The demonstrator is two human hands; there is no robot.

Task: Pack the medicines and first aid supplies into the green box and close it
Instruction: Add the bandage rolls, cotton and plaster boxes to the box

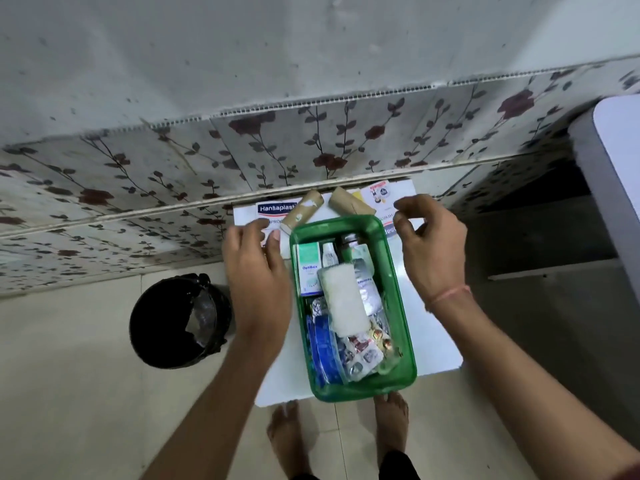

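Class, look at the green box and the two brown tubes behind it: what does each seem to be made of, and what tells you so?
The translucent green rectangular box looks like glossy moulded plastic: its contents show through the walls and the rim shines. The two brown tubes look like matte cardboard, probably empty roll cores: dull paper-brown surface, hollow ends, torn white scraps on one.

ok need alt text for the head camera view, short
An open green box, packed with medicine cartons, bottles, gauze and pill strips, sits on a white table between two empty hands. Two brown bandage rolls and a plaster box lie behind it.
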